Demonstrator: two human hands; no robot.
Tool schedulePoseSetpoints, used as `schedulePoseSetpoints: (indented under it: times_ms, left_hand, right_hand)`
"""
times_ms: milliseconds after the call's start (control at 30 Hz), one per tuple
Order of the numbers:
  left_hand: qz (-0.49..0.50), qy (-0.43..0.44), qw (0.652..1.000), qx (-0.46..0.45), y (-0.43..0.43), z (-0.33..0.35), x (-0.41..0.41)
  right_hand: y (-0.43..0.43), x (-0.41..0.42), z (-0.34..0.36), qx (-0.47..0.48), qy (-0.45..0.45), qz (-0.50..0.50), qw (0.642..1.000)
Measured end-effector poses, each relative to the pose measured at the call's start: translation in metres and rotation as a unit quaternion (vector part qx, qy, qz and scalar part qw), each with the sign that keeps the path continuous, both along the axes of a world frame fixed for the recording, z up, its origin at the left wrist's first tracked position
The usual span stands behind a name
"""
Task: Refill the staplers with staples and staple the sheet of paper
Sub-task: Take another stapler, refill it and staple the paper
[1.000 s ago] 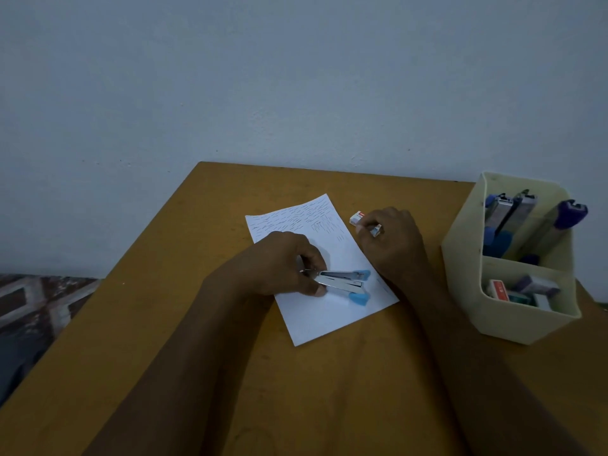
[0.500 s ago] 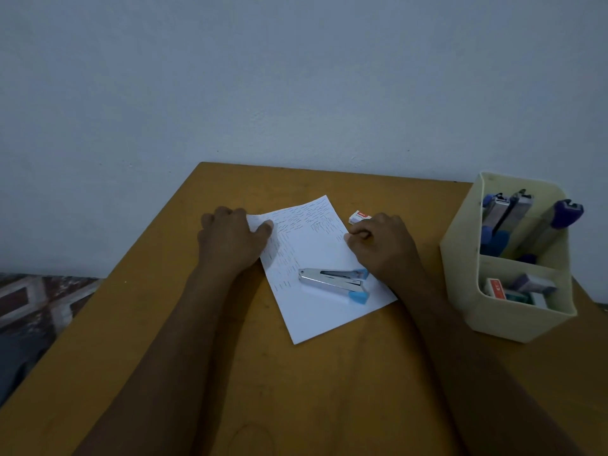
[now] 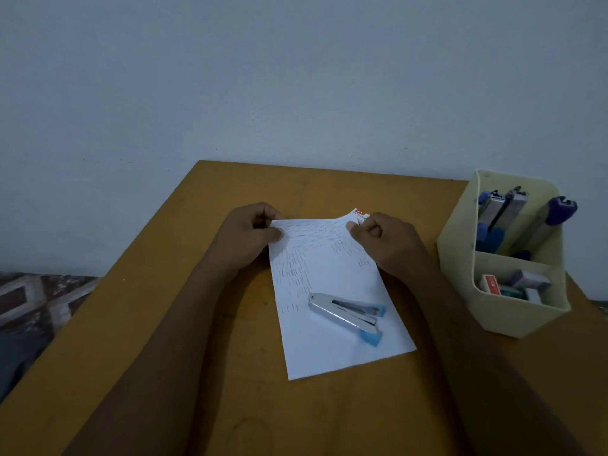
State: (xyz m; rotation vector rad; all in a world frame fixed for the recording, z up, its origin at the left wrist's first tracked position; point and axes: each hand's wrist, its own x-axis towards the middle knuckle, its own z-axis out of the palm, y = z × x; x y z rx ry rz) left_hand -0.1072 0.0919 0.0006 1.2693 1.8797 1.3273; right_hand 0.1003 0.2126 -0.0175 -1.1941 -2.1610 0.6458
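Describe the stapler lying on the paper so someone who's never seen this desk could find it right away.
On the yellow-brown table, look at the white sheet of paper in the middle. The silver stapler lies flat on its near half, hinged open, with light blue ends. The other staplers stand upright in the cream holder at the right.

My mustard-brown wooden table (image 3: 158,340) stands against a plain, pale blue-grey wall (image 3: 296,77). The light is dim, and a patterned reddish-grey floor (image 3: 29,301) shows lower left.
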Motion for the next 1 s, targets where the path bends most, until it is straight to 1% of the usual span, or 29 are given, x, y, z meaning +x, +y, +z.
schedulePoseSetpoints:
  times_ms: [100,167,233,333,467,500,600,633,733,867,933,1000]
  left_hand:
    - [-0.042,0.004,0.999,-0.017,-0.003,0.000,0.001]
    - [-0.062,0.014,0.998,-0.024,-0.004,0.001,0.001]
    - [-0.076,0.017,0.997,-0.023,-0.004,0.001,0.002]
    - [-0.060,0.012,0.998,-0.025,-0.003,0.001,0.000]
    - [-0.024,-0.006,1.000,-0.007,-0.003,-0.002,-0.002]
    - [-0.010,0.011,1.000,-0.010,-0.002,-0.003,-0.002]
    - [0.023,0.139,0.990,-0.014,-0.002,-0.007,-0.007]
    - [0.022,0.168,0.985,-0.008,-0.001,-0.008,-0.009]
    - [-0.001,0.226,0.974,-0.018,0.000,-0.010,-0.015]
    - [-0.053,0.314,0.947,-0.045,0.003,-0.009,-0.017]
    - [-0.078,0.341,0.934,-0.073,0.003,-0.009,-0.015]
    - [-0.080,0.355,0.925,-0.113,0.004,-0.010,-0.016]
  right_hand:
    - [-0.002,0.000,-0.001,-0.022,0.028,0.021,0.999]
    - [-0.002,0.001,-0.001,-0.008,0.017,0.036,0.999]
    - [-0.001,0.003,-0.003,-0.004,0.024,0.041,0.999]
    - [0.003,0.004,-0.005,-0.015,0.043,0.054,0.998]
    - [0.006,0.004,-0.007,-0.032,0.039,0.048,0.998]
    - [0.006,0.004,-0.007,-0.033,0.039,0.048,0.998]
    - [0.004,0.004,-0.006,-0.032,0.041,0.051,0.997]
    - [0.003,0.004,-0.005,-0.030,0.040,0.051,0.997]
    - [0.002,0.004,-0.004,-0.033,0.028,0.054,0.998]
    - [0.002,0.004,-0.004,-0.032,0.022,0.054,0.998]
    - [0.002,0.004,-0.005,-0.025,0.010,0.055,0.998]
    - [0.002,0.004,-0.006,-0.017,0.002,0.058,0.998]
